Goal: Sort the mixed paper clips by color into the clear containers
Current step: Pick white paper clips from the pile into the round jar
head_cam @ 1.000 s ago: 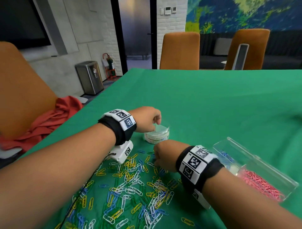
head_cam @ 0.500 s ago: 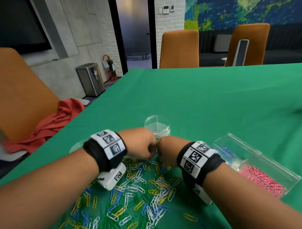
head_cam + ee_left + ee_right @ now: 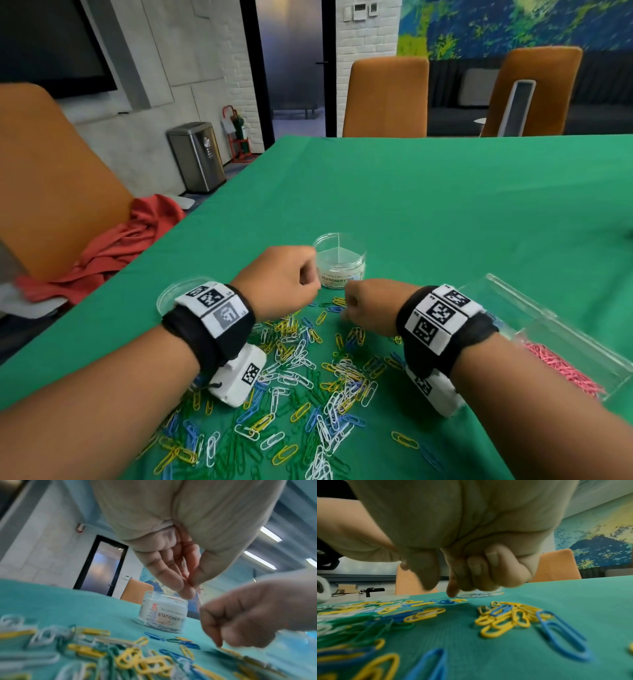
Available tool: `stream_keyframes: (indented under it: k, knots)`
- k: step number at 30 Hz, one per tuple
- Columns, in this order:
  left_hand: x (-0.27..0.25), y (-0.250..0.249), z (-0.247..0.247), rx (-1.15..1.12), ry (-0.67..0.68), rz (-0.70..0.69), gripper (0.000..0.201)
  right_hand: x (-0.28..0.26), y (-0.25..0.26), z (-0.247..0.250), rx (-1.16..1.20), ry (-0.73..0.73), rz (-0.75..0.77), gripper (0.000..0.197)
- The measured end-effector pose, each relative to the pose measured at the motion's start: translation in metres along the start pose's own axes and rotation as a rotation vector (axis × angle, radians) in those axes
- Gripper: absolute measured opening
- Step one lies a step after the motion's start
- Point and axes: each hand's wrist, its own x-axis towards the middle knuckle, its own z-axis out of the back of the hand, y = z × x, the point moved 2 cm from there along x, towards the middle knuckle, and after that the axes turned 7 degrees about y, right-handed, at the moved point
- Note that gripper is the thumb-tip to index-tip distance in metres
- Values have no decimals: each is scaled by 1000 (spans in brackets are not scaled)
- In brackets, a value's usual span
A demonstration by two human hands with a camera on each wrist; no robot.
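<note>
Hands first: left hand [image 3: 279, 281] hovers just near-left of the round clear jar [image 3: 340, 265], thumb and fingers [image 3: 186, 592] pinched together; whether a clip sits in the pinch I cannot tell. Right hand [image 3: 370, 305] is curled, fingers tucked, index tip [image 3: 452, 593] pointing down at the far edge of the mixed clip pile [image 3: 301, 370]; nothing visibly held.

The jar is open, divided inside, standing on the green tablecloth [image 3: 445, 212] just beyond both hands. A rectangular clear box [image 3: 561, 346] at right holds pink clips [image 3: 561, 366].

Risks, judged:
- a knuckle could nudge the light jar, hands crowd it
- a clip could fall in the wrong divider section
- interlocked clips might drag other colours along
- the right forearm, close to the box, could shove it
</note>
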Motion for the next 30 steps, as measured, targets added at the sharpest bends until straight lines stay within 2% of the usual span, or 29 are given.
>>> stream_keyframes:
  k: [1, 3, 6, 8, 10, 11, 14, 16, 20, 26, 30]
  knots:
    - [-2, 1, 1, -87, -10, 14, 13, -1, -1, 0, -29, 31, -13, 26]
    - [-7, 4, -2, -259, 72, 52, 18, -4, -4, -1, -38, 65, -33, 31]
    - [-12, 13, -11, -393, 264, 166, 31, -4, -9, -2, 17, 32, -41, 18]
    - [-14, 14, -12, -286, 361, 173, 27, -4, -15, -1, 33, 8, -57, 18]
    - [-17, 7, -11, -51, 409, 103, 11, -7, -18, -1, 31, 5, -67, 18]
    - [-18, 3, -11, 50, 420, 59, 10, -9, -18, -1, 29, 6, -70, 18]
    - [-21, -4, -10, 302, 431, -50, 18, -12, -18, -3, 14, 10, -63, 18]
    - [-22, -1, -9, 435, 427, -43, 21, -12, -19, -4, 16, -3, -78, 14]
    - [-22, 12, -2, 467, 390, 62, 20, -11, -18, -3, 12, -27, -77, 13]
    - [-23, 13, -1, 440, 344, 80, 19, -11, -14, -5, -2, 18, -30, 20]
    - [-19, 15, -3, 425, 392, 124, 18, -9, -16, -7, 7, 29, -22, 17]
